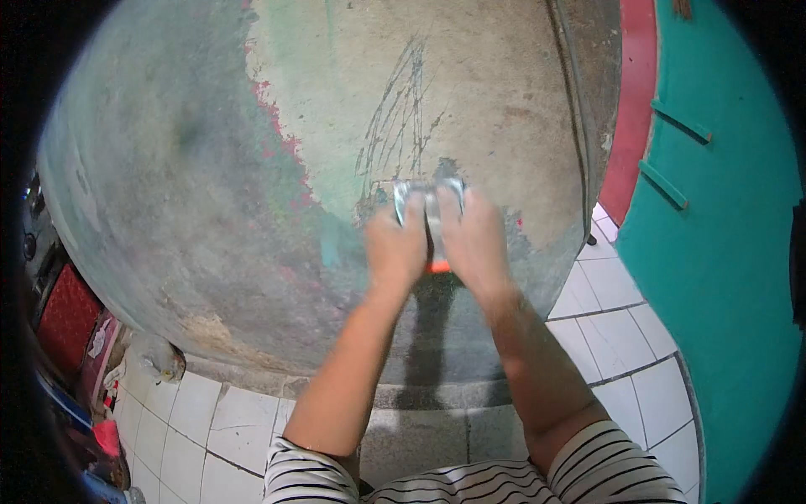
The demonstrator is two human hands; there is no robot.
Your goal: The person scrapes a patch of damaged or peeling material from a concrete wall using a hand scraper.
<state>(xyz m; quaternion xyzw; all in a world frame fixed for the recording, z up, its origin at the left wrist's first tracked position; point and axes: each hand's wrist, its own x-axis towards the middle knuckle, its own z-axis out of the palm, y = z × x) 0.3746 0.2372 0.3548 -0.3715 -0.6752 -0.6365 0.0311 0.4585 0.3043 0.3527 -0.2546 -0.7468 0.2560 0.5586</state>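
My left hand [395, 249] and my right hand [476, 242] grip a flat metal scraper [433, 217] from its two sides, thumbs laid along its face. The broad silvery blade points up and meets the wall, and an orange part shows at the lower end. Motion blurs the tool and fingers, so its exact shape is unclear. Before me the plaster wall [491, 113] has a bare beige area edged by worn grey-green paint [252, 277] and pink flecks. Dark scratch lines [403, 107] fan upward above the blade.
A cable [574, 107] runs down the wall's right side. Beyond stand a red-pink strip [636, 82] and a green wall [724, 264] with small ledges. White floor tiles [239, 422] lie below. A clear plastic bag [151, 356] and red items sit at left.
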